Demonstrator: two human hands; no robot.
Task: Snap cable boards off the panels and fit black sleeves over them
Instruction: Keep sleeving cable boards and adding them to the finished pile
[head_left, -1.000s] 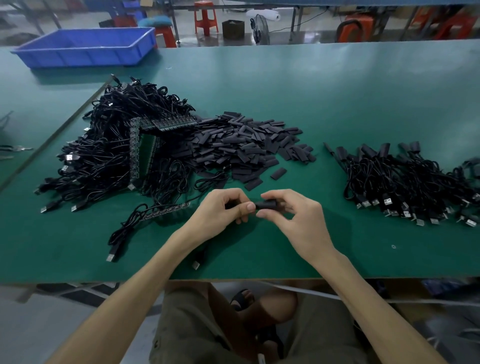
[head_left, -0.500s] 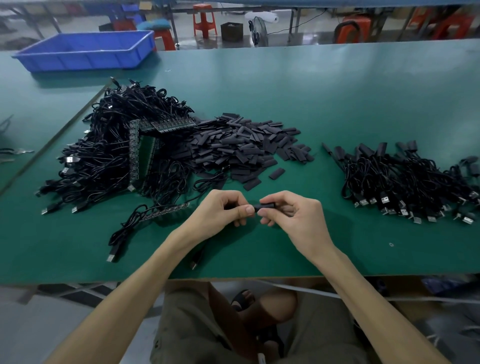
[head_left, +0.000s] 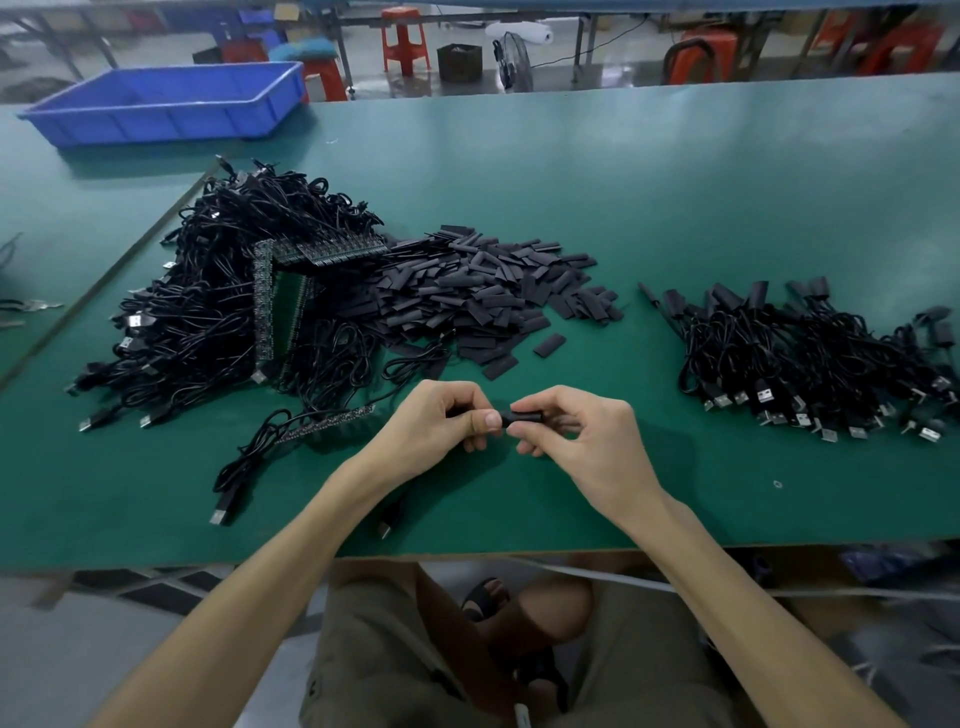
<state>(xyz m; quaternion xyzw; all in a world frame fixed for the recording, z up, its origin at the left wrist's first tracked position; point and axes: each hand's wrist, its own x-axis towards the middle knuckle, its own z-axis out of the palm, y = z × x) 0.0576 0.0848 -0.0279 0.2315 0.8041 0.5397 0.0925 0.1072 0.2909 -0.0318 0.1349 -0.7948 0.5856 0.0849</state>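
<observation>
Beyond, blue bin, right hand pinching sleeve

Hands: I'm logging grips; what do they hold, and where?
Right hand pinches black sleeve by its right end; left hand pinches something hidden at its left.

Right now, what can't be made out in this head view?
- Cable board: hidden by the left hand and the black sleeve, which the right hand pinches; seating depth unclear.
- Panels: mostly buried under the cable heap; count unclear.
- Finished cables: pile cut off by the right edge.
</observation>
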